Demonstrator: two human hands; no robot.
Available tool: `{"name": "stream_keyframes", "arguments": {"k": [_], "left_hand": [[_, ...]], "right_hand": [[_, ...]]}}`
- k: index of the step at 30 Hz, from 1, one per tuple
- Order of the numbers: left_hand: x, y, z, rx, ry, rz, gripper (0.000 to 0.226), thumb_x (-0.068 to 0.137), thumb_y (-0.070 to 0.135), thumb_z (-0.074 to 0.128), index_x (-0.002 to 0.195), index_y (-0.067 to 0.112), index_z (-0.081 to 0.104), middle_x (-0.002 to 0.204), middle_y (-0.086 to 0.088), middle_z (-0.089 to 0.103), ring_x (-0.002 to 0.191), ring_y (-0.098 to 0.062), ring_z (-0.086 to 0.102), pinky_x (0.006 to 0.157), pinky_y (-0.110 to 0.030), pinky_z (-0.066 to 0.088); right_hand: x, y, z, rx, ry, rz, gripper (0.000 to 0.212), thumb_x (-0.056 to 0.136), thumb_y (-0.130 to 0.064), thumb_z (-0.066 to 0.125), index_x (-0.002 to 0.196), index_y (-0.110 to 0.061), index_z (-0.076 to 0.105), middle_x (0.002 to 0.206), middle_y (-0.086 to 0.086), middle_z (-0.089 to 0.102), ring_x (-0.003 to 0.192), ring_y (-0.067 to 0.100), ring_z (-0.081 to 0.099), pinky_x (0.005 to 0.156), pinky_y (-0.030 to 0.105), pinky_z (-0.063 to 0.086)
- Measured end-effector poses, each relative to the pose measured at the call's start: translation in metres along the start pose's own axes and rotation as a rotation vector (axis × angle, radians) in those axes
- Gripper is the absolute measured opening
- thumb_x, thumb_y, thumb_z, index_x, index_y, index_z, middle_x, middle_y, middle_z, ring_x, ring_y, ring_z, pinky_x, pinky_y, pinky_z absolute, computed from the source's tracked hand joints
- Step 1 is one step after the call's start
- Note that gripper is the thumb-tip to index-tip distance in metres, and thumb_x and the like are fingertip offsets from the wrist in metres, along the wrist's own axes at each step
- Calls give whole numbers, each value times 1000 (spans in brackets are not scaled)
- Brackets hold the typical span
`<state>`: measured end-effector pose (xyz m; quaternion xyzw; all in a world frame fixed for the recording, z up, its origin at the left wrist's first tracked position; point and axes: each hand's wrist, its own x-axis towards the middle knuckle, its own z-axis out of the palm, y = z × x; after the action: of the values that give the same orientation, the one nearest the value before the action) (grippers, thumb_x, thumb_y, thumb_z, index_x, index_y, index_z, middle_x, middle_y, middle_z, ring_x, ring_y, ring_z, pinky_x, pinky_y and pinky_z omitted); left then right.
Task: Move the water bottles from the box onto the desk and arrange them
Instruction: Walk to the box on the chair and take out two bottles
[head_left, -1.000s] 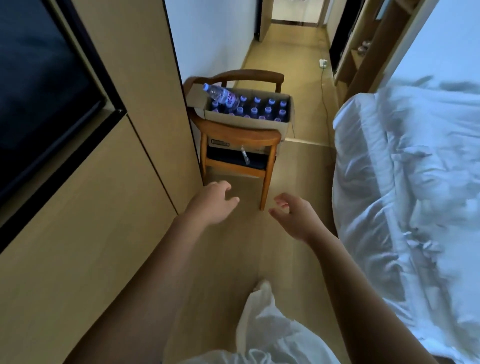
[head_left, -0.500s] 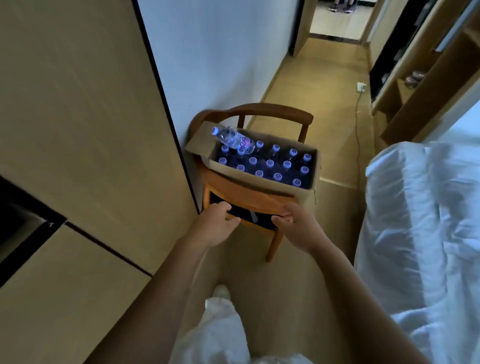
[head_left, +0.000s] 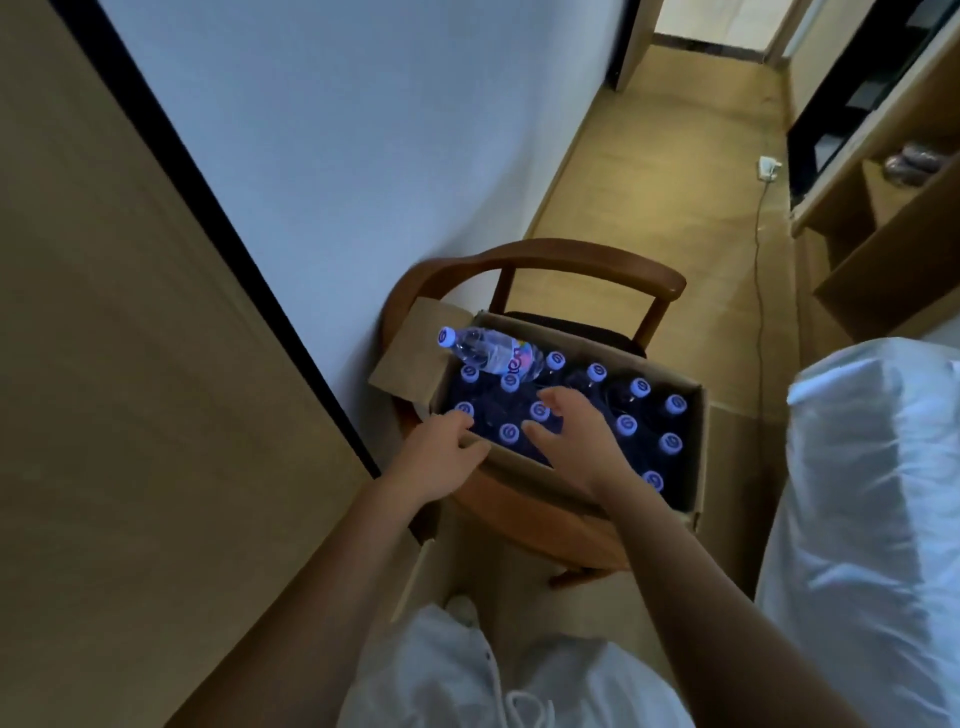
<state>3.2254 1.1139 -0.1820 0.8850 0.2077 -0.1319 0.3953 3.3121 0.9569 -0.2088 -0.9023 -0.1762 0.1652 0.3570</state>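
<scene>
one cardboard box on one wooden chair. inside the box, eleven upright bottle caps visible, any others hidden under the hands. one more bottle lying across the box's far left corner. two hands over the box: left hand, right hand.

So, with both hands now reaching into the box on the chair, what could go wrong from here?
1. One loose bottle lies on its side across the upright bottles, its cap past the box edge. A bump from the right hand might roll it off.
2. The box overhangs the chair seat, and the left hand rests at its near rim. Pressing or pulling there might tip or slide it.
</scene>
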Motion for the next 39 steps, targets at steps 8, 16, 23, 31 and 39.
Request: {"name": "stream_keyframes", "arguments": {"k": [8, 16, 23, 31, 39], "left_hand": [[49, 2, -14, -106, 46, -99, 32, 94, 31, 55, 120, 14, 54, 118, -4, 61, 103, -13, 57, 90, -32, 48], [90, -1, -20, -56, 144, -224, 46, 92, 40, 52, 133, 20, 49, 133, 0, 55, 117, -15, 52, 94, -31, 44], [92, 2, -3, -135, 155, -321, 46, 95, 37, 50, 137, 19, 44, 135, 1, 51, 118, -13, 50, 95, -28, 42], [77, 4, -4, -104, 165, -307, 47, 94, 37, 52, 137, 18, 45, 134, 0, 52, 115, -14, 52, 93, -28, 44], [83, 27, -2, -281, 51, -61, 86, 72, 43, 77, 143, 26, 31, 142, 9, 43, 106, 18, 43, 81, 4, 34]], "right_hand": [[111, -9, 28, -100, -45, -117, 57, 84, -30, 66, 133, -15, 43, 136, 5, 44, 126, 21, 40, 104, 30, 30], [201, -7, 65, -300, -205, -307, 69, 80, -37, 70, 136, -10, 40, 139, 8, 44, 132, 25, 34, 107, 38, 30], [233, 5, 88, -576, -284, -436, 53, 90, -42, 54, 133, -14, 41, 132, 8, 47, 126, 26, 40, 105, 45, 28], [208, 14, 64, -447, -103, -573, 45, 93, -35, 53, 126, -6, 45, 126, 13, 51, 115, 28, 45, 95, 36, 40], [140, -11, -42, 185, 135, -285, 39, 82, -25, 68, 115, -16, 48, 103, -5, 47, 102, 18, 51, 86, 26, 40]]}}
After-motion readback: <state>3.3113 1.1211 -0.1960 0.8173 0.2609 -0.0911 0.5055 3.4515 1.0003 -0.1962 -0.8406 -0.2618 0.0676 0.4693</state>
